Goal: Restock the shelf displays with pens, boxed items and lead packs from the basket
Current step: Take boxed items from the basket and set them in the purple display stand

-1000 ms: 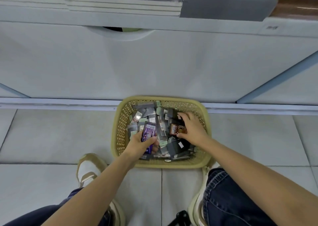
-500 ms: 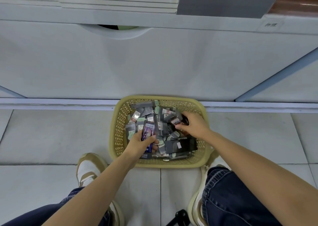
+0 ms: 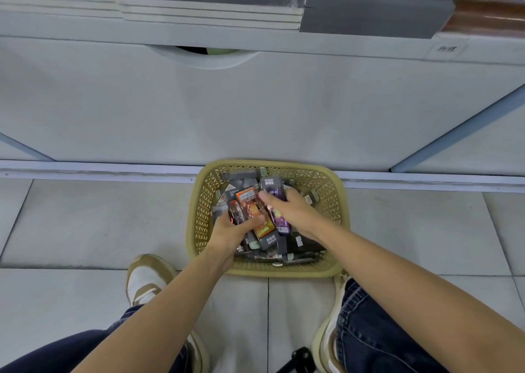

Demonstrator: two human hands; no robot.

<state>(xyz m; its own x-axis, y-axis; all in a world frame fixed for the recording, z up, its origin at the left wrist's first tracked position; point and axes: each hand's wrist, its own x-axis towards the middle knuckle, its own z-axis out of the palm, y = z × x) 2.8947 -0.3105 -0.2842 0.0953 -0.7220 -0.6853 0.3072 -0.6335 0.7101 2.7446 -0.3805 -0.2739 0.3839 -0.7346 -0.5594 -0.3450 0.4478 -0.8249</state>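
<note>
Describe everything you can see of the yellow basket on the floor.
The yellow basket is a rectangular, plastic-looking tub with rounded corners, a smooth thick rim and lattice-pierced walls. It stands upright on the grey floor tiles, its far rim up against the shelf unit's base rail. It is heaped with small, mostly dark packs. Both hands reach in: the left hand grips an orange pack, and the right hand a purple pack, above the heap.

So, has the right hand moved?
Yes. The right hand, gripping a purple pack, has shifted left from the yellow basket's right side to its middle, beside the left hand's orange pack.
</note>
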